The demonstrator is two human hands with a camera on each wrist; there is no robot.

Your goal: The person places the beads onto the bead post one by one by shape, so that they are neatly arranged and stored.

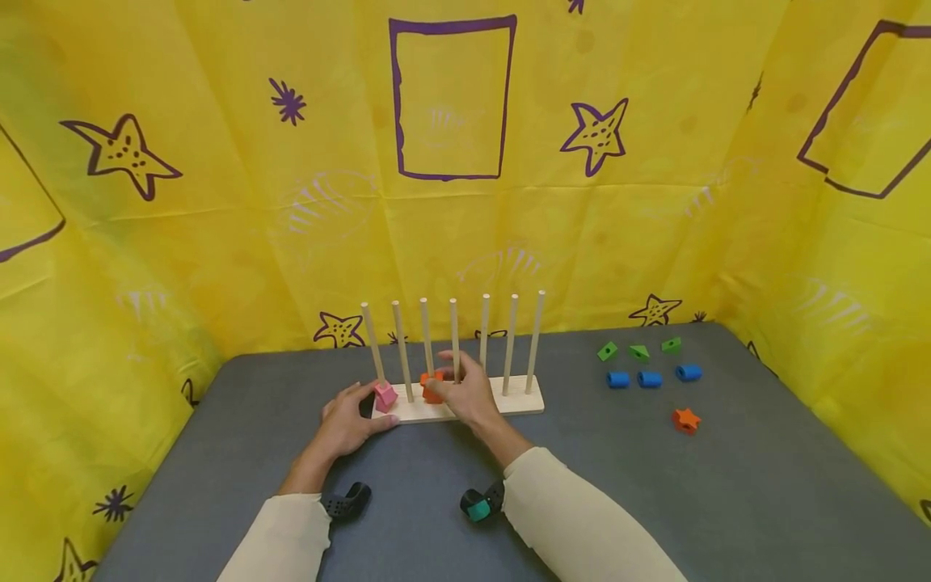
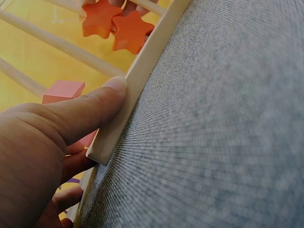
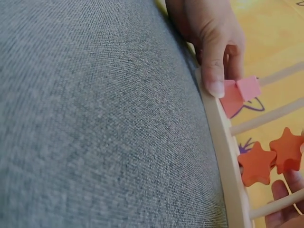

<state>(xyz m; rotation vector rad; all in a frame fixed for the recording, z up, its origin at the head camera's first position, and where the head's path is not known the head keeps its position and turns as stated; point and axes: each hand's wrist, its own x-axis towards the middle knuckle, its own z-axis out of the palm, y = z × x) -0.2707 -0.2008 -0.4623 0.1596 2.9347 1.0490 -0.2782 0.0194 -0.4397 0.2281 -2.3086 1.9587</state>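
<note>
A wooden peg stand point(image 1: 414, 414) with a row of upright pegs lies across the table. My left hand point(image 1: 345, 420) grips its left end, thumb point(image 2: 107, 97) along the front edge and fingers behind. Two pink blocks point(image 3: 232, 97) sit stacked low on the leftmost peg, beside that hand. On the third peg are two orange stars, a lower star point(image 2: 132, 32) close to the base and an upper star point(image 2: 100, 19) just above it. My right hand point(image 1: 469, 396) holds the upper star between thumb and fingers; its fingertips point(image 3: 280, 190) show beside the star.
Right of the stand lie several green triangular blocks point(image 1: 639, 352), a row of blue cylinders point(image 1: 650, 379) and another orange star piece point(image 1: 686, 420). A yellow patterned cloth point(image 1: 451, 226) hangs behind the grey table point(image 1: 618, 485).
</note>
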